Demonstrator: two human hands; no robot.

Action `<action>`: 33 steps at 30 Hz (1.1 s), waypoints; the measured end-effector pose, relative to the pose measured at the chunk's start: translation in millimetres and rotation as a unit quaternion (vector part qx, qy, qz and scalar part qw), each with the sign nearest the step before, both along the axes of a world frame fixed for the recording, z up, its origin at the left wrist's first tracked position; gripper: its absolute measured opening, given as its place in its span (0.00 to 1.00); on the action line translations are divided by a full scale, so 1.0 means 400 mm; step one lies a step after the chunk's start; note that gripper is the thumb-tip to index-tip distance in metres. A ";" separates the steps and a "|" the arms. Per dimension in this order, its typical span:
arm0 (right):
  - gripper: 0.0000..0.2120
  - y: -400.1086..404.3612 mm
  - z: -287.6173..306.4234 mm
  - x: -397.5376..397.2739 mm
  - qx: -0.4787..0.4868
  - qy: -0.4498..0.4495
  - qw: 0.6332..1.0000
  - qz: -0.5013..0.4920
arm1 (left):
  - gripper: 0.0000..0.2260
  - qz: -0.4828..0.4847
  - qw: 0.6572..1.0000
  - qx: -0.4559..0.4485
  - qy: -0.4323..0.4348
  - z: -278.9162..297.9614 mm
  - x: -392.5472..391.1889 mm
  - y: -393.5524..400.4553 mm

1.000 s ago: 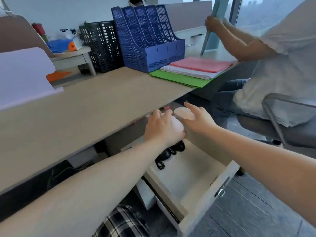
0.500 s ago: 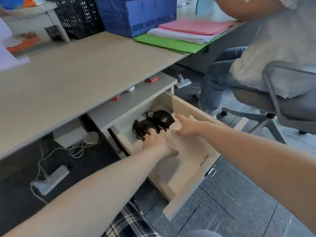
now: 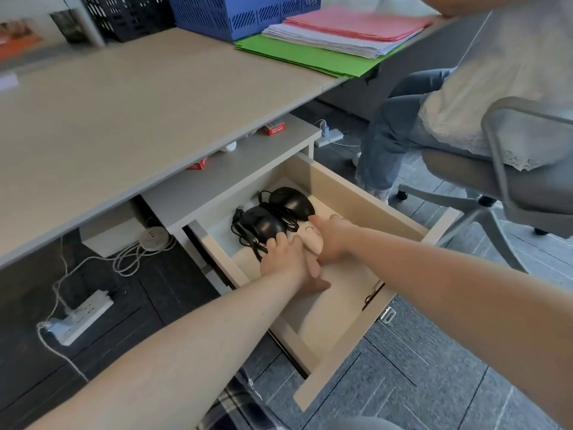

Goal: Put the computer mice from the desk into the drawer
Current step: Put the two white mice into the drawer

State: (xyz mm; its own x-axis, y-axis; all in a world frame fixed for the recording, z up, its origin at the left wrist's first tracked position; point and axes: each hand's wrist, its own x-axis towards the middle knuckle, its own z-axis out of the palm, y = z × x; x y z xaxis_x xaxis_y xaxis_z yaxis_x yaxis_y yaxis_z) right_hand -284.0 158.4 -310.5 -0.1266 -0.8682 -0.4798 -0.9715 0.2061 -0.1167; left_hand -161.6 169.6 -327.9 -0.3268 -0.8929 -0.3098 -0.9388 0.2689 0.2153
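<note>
The open drawer (image 3: 369, 198) under the desk (image 3: 124, 100) holds two black wired mice (image 3: 263, 225) (image 3: 291, 201) at its back, their cords tangled between them. Both my hands reach into the drawer just in front of them. My right hand (image 3: 333, 238) grips a pale pink mouse (image 3: 311, 240), low over the drawer floor. My left hand (image 3: 283, 259) lies palm down beside it, fingers curled over the white mouse it carries, which is hidden under the palm. The two hands touch.
A person sits on a grey office chair (image 3: 511, 169) close to the drawer's right side. Green, white and pink papers (image 3: 325, 41) and a blue file rack (image 3: 235, 13) lie on the desk. A power strip (image 3: 80, 316) and cables are on the floor at left.
Both hands came down from desk-edge height into the drawer, each carrying a pale mouse, and now rest near the drawer floor in front of the black mice. My view has tilted downward.
</note>
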 end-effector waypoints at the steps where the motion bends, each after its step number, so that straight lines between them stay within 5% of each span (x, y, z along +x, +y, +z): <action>1: 0.45 0.001 -0.001 -0.001 0.000 0.001 1.000 0.000 | 0.44 -0.002 1.000 -0.004 0.000 -0.001 -0.001 0.001; 17: 0.44 0.002 0.037 -0.014 0.009 -0.007 1.000 -0.007 | 0.46 -0.011 1.000 -0.004 0.019 0.037 0.010 -0.011; 24: 0.25 0.050 0.139 -0.007 -0.020 -0.014 0.999 -0.035 | 0.34 -0.018 0.999 -0.034 0.015 0.129 0.015 -0.013; 28: 0.14 0.128 0.212 -0.031 -0.133 0.037 0.984 -0.115 | 0.20 -0.029 0.995 -0.090 -0.032 0.211 0.043 -0.007; 33: 0.18 0.269 0.293 -0.047 -0.002 0.052 0.983 -0.173 | 0.14 -0.007 0.987 -0.142 -0.075 0.305 0.096 0.006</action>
State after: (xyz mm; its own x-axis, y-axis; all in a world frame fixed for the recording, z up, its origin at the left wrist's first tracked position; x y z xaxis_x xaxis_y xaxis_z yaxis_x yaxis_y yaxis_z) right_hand -302.9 266.1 -193.3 -0.4634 -0.7656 -0.4462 -0.8496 0.5270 -0.0221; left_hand -123.3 172.0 -205.9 -0.3099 -0.9462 -0.0930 -0.9499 0.3122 -0.0114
